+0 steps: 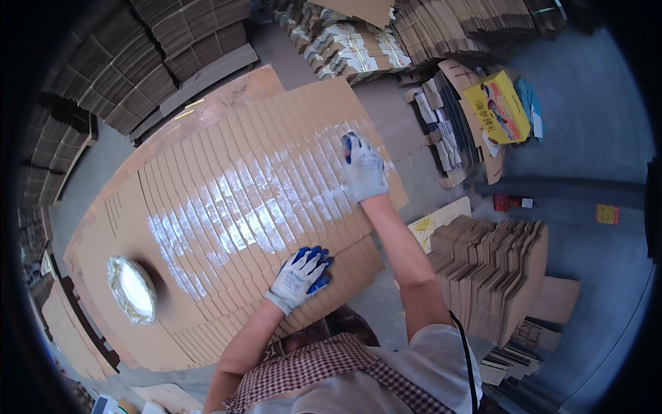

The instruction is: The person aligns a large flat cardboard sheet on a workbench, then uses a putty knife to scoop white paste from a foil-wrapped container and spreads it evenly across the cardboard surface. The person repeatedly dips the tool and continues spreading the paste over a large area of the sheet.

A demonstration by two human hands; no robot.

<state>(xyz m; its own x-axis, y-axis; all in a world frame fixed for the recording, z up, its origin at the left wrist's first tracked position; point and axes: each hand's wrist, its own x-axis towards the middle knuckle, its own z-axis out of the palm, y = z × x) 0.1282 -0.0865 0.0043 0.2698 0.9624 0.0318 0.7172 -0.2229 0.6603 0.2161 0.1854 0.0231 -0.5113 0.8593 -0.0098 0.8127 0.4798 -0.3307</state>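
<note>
Overlapping flat cardboard sheets lie fanned out before me, their edges in rows like steps. A glossy whitish wet layer streaks across the middle of them. My left hand, in a white and blue work glove, rests on the near edges with its fingers apart. Farther right, my right hand, gloved the same way, is closed over the right end of the wet streaks. What it holds, if anything, is hidden under its fingers. An oval bowl with a crinkled plastic lining and white contents sits on the cardboard's left part.
Bundled cardboard stacks stand at the far left, and printed folded cartons at the back. To the right are a yellow box, a cardboard pile close to my right arm, and a dark horizontal bar.
</note>
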